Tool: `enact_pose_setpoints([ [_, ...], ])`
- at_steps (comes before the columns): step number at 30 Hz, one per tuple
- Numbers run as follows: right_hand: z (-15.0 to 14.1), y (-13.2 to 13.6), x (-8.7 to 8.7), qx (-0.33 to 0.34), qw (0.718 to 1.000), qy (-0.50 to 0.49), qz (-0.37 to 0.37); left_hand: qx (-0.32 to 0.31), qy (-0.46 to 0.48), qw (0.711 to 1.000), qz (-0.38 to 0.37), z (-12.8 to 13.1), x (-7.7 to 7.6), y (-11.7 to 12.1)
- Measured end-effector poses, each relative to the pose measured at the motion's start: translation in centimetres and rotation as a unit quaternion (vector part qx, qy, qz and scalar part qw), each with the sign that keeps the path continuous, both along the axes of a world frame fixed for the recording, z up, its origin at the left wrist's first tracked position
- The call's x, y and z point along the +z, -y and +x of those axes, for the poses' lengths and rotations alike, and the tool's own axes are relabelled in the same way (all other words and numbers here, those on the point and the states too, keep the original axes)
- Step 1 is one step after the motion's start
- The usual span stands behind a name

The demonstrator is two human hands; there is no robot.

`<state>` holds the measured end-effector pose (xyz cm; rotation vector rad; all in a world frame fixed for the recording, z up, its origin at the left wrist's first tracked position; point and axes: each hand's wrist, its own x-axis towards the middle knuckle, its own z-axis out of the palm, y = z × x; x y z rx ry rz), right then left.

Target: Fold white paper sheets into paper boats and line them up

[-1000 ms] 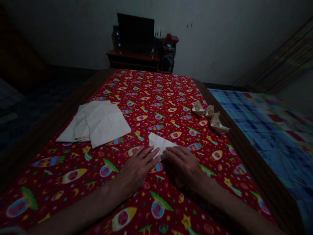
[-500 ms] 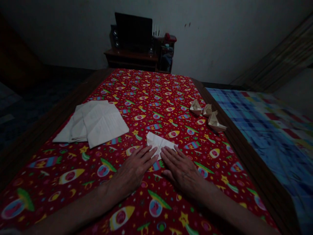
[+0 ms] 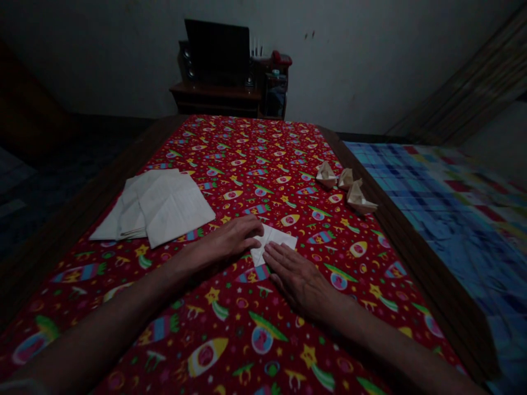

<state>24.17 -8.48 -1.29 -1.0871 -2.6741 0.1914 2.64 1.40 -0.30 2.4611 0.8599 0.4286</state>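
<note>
Small, white, folded paper point(image 3: 285, 238) is pressed under the right hand point(image 3: 303, 281), fingers extended — edge met by the left hand point(image 3: 234, 237), half-curled, pinch unclear; steadiness needed.

- Two hands: one left hand point(image 3: 239, 235), one right hand point(image 3: 300, 277)
- One small folded paper point(image 3: 284, 237) at the hands
- Three folded paper shapes point(image 3: 326, 174)
- Several larger white sheets point(image 3: 177, 206), overlapping, exact number unclear
- One red patterned cloth point(image 3: 255, 186)
- One desk point(image 3: 428, 274)
- One dark screen point(image 3: 218, 52)
</note>
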Motion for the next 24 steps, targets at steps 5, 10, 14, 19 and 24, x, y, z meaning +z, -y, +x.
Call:
enact_pose_setpoints([
  [5, 0.0, -0.12, -0.2, 0.004, 1.0, -0.001, 0.009, 0.008, -0.037, 0.999, -0.01, 0.66, 1.16, 0.04],
  [10, -0.04, -0.21, -0.23, 0.005, 1.0, -0.014, 0.011, 0.007, -0.044, 0.999, -0.015, 0.55, 0.76, -0.4],
  [14, -0.04, -0.17, -0.2, 0.004, 1.0, -0.018, 0.004, -0.001, -0.036, 0.999, -0.029, 0.44, 0.87, -0.49],
  [19, -0.02, -0.06, -0.19, 0.001, 1.0, -0.019, 0.001, -0.001, -0.059, 0.998, -0.024, 0.74, 1.07, -0.55],
  [24, -0.09, -0.07, -0.14, -0.001, 1.0, -0.009, 0.003, 0.016, -0.038, 0.999, -0.008, 0.9, 0.63, -0.37],
])
